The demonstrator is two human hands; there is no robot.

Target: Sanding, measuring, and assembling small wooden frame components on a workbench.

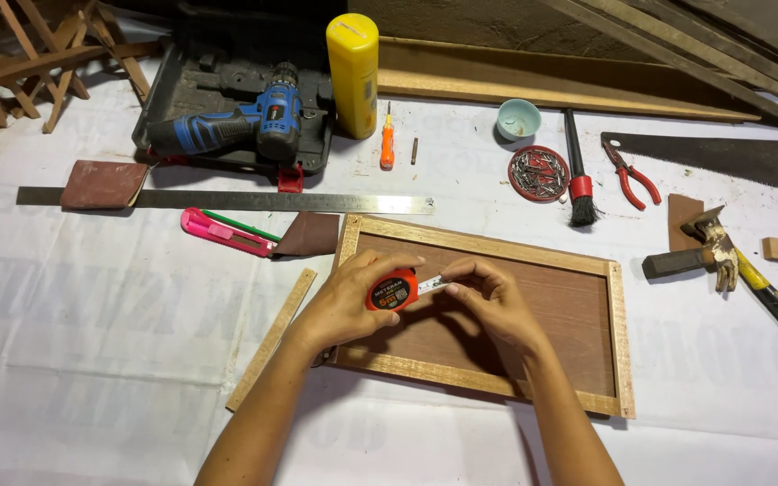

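Observation:
My left hand (pixel 344 301) grips an orange tape measure (pixel 393 291) over the left part of a shallow wooden frame (pixel 619 328) with a brown panel inside. My right hand (pixel 488 301) pinches the short silver end of the tape (pixel 431 284) just right of the case. Both hands hover above the panel, near the frame's upper left. A loose thin wooden strip (pixel 274 336) lies on the white cloth just left of the frame, by my left forearm.
A long steel ruler (pixel 254 201), pink utility knife (pixel 222 230) and sandpaper pieces (pixel 101 184) lie behind the frame. Farther back: blue drill (pixel 236 126) in its case, yellow bottle (pixel 353 72), orange screwdriver (pixel 388 144), small bowl (pixel 519 117), lid of screws (pixel 538 173), brush (pixel 578 171), pliers (pixel 630 175), handsaw (pixel 731 157), hammers (pixel 731 261).

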